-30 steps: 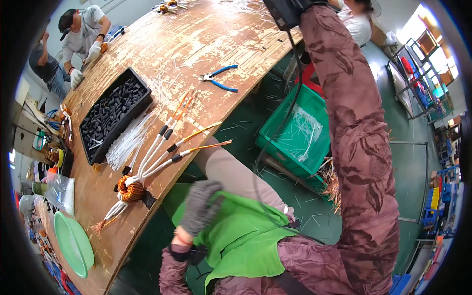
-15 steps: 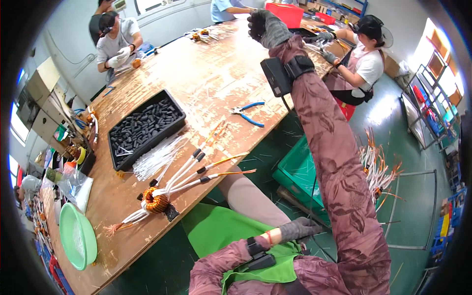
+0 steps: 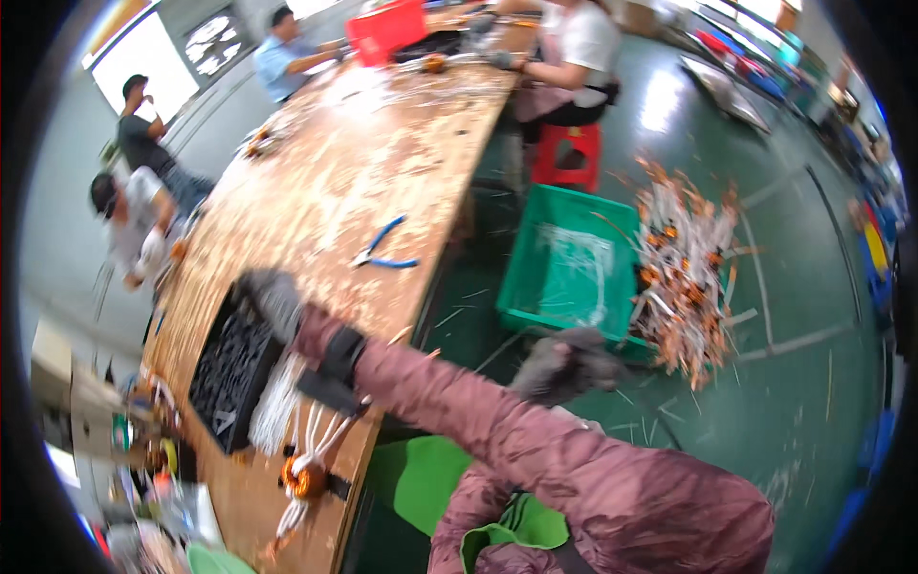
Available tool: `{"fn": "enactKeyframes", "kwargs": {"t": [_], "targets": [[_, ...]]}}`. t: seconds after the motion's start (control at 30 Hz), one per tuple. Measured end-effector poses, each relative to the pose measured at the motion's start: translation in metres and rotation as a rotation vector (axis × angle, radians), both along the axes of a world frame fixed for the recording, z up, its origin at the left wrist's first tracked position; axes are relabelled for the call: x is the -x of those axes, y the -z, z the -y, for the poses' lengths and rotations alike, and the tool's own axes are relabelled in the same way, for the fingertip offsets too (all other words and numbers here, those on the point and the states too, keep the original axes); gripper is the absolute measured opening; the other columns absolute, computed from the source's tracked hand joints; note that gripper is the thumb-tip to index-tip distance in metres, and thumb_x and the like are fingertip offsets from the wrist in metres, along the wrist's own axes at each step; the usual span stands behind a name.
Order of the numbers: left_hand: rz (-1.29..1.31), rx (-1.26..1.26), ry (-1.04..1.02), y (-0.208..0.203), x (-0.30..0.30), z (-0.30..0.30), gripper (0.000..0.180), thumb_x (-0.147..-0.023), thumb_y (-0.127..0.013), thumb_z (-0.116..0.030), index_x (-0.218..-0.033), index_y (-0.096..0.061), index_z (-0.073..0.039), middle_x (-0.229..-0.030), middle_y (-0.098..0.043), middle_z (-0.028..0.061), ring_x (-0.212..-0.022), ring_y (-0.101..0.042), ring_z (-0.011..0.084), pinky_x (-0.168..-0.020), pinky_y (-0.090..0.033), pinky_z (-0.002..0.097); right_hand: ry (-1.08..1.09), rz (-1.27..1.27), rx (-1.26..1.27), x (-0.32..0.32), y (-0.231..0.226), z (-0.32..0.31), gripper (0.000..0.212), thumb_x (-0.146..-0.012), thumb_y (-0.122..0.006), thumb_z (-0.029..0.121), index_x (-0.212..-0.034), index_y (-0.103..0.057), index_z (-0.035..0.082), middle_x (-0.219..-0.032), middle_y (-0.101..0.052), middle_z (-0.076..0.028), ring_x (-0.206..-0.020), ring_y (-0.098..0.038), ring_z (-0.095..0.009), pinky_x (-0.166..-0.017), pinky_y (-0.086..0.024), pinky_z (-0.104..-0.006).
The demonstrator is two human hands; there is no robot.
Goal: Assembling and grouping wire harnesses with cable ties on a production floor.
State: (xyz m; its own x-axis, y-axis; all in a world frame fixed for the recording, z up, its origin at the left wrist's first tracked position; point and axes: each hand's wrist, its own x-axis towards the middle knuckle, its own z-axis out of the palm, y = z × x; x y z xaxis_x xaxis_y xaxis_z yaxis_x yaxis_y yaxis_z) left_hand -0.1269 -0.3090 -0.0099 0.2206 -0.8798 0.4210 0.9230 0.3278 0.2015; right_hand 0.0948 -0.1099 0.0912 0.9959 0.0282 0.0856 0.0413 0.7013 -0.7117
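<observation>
Your left hand (image 3: 569,368) sits nearest, out past the bench's right edge and just beside the near end of the green crate (image 3: 514,277). Blur smears both gloves, so I can't tell how far open either grip is or whether it has hold of anything. The bundle of frayed copper leads (image 3: 684,273) stands along the crate's right side; a careless sweep that way could catch loose strands in the glove.

On the bench (image 3: 316,230), the copper-wound coil (image 3: 304,478) lies toward the near end, close to the right edge. Your right forearm crosses above its white leads, and the black wrist box (image 3: 325,390) hangs low there. If the box snags a lead, it could drag the coil over that edge.

Farther in, the white tubes (image 3: 274,416) lie loose along the right side of the black tray (image 3: 247,416), where a dragged sleeve could scatter them. The tray, with its black sleeves (image 3: 225,368), is near the bench's left edge. Your right hand (image 3: 270,301) is at its far right corner; leaning hard on that rim could tip or shove the tray and spill the pieces.

Beyond, the blue-handled pliers (image 3: 367,256) lie near the right edge, where a wide elbow could knock them off.
</observation>
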Motion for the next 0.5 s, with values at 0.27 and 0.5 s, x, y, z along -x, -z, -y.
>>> {"fn": "enactKeyframes", "kwargs": {"t": [0.27,0.5], "targets": [[0.642,-0.439,-0.145,0.023,0.004,-0.016,0.038,-0.092,-0.051,-0.029,-0.118,-0.052,-0.002,-0.105,-0.062,0.0179,-0.092,-0.061,0.0320,-0.082,-0.048,0.0425,-0.090,0.024,0.140,0.027,0.028,0.019,0.020,-0.080,-0.061,0.020,-0.067,-0.065,0.005,-0.057,-0.061,-0.008,-0.046,-0.056,-0.018,-0.046,-0.046,-0.0317],[1.847,-0.930,-0.206,0.083,0.012,-0.086,0.034,-0.092,-0.051,-0.028,-0.114,-0.056,-0.003,-0.099,-0.064,0.0161,-0.087,-0.062,0.0282,-0.080,-0.048,0.0385,0.070,0.446,1.256,-0.007,0.010,0.060,0.014,-0.075,-0.059,0.024,-0.078,-0.060,0.010,-0.085,-0.058,-0.012,-0.084,-0.057,-0.028,-0.072,-0.046,-0.0374]]}}
